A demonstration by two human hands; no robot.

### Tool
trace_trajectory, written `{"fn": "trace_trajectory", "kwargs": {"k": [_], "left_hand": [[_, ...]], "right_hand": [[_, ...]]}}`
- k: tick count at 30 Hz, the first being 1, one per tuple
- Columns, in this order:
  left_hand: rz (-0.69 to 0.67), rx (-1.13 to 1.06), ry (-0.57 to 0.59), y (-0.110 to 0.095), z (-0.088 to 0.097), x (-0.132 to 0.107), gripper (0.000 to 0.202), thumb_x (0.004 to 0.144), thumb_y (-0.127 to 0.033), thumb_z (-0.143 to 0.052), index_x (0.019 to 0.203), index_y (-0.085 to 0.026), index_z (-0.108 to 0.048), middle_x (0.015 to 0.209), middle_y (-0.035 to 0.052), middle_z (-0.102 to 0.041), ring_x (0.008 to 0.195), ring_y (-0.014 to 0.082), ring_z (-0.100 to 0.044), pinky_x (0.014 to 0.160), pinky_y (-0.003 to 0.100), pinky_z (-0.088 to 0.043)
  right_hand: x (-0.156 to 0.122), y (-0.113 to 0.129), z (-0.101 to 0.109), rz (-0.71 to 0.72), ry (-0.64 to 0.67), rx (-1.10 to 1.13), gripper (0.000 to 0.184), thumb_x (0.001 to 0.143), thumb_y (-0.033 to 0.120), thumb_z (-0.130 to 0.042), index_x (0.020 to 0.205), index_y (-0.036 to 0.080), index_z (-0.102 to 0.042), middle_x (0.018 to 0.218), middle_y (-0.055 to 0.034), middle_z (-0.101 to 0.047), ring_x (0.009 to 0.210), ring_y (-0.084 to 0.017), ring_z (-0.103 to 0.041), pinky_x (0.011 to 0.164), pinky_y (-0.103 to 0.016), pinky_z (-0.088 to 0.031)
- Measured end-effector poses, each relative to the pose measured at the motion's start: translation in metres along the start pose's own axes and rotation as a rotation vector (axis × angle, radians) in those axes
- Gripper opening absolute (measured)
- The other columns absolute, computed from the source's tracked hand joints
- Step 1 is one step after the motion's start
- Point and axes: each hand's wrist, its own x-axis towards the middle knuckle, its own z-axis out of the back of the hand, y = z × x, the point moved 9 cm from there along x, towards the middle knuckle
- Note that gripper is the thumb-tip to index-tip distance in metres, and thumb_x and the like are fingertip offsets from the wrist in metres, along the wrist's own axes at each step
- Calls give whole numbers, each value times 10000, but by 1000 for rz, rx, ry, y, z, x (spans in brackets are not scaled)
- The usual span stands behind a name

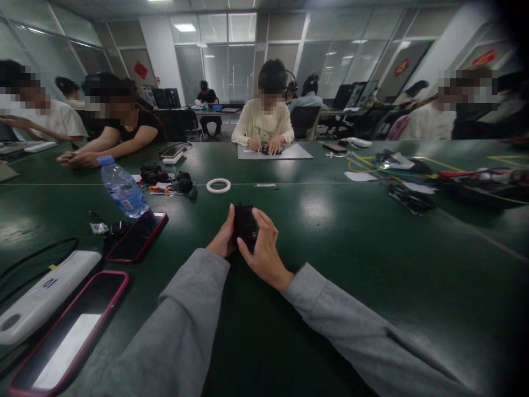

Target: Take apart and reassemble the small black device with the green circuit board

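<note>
A small black boxy device (pixel 244 223), its exact kind not clear, is held between my two hands over the green table (pixel 322 242). My left hand (pixel 224 236) grips its left side, the thumb up along the edge and the other fingers hidden behind it. On the opposite side, my right hand (pixel 264 248) has its thumb at the lower front and its fingertips at the upper right corner. Beyond the device lies a white roll of tape (pixel 218 186).
To the left are a tilted water bottle (pixel 124 187), a red-edged phone (pixel 138 237), a pink-cased phone (pixel 70 336) and a white device with a cable (pixel 49 295). Black cable bundles (pixel 165 179) lie farther back. Tangled wires (pixel 413 171) occupy the right. A person (pixel 264 121) works opposite on a grey board.
</note>
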Motion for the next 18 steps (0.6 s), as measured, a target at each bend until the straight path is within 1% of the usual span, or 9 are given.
{"fn": "trace_trajectory", "kwargs": {"k": [5, 10, 14, 18], "left_hand": [[6, 12, 1, 2, 3, 2, 682, 788, -697, -455, 1104, -119, -632, 961, 134, -695, 941, 236, -655, 857, 332, -507], [1, -2, -25, 2, 8, 5, 670, 791, -699, -445, 1064, -119, -645, 953, 138, -699, 934, 238, -661, 849, 337, -517], [-9, -12, -66, -1, 8, 3, 658, 796, -678, -464, 1083, -112, -637, 958, 137, -697, 929, 231, -662, 855, 331, -517], [-5, -14, -88, -1, 7, 1, 643, 806, -654, -477, 1119, -112, -625, 980, 135, -694, 942, 225, -657, 882, 329, -507]], "right_hand": [[-1, 0, -2, 9, 9, -10, 636, 907, 307, -463, 1449, 172, -160, 1398, -148, -374, 1339, -254, -328, 1074, -464, -297], [1, 0, -4, -4, 53, 1, 618, 901, 304, -451, 1441, 179, -178, 1400, -146, -377, 1330, -259, -343, 1060, -464, -303], [2, 1, -5, -1, 71, 16, 600, 902, 289, -441, 1437, 171, -197, 1406, -142, -378, 1339, -255, -335, 1076, -465, -292], [2, -1, -5, -6, 55, 35, 575, 905, 278, -433, 1428, 169, -218, 1397, -137, -384, 1341, -250, -327, 1087, -469, -298]]}}
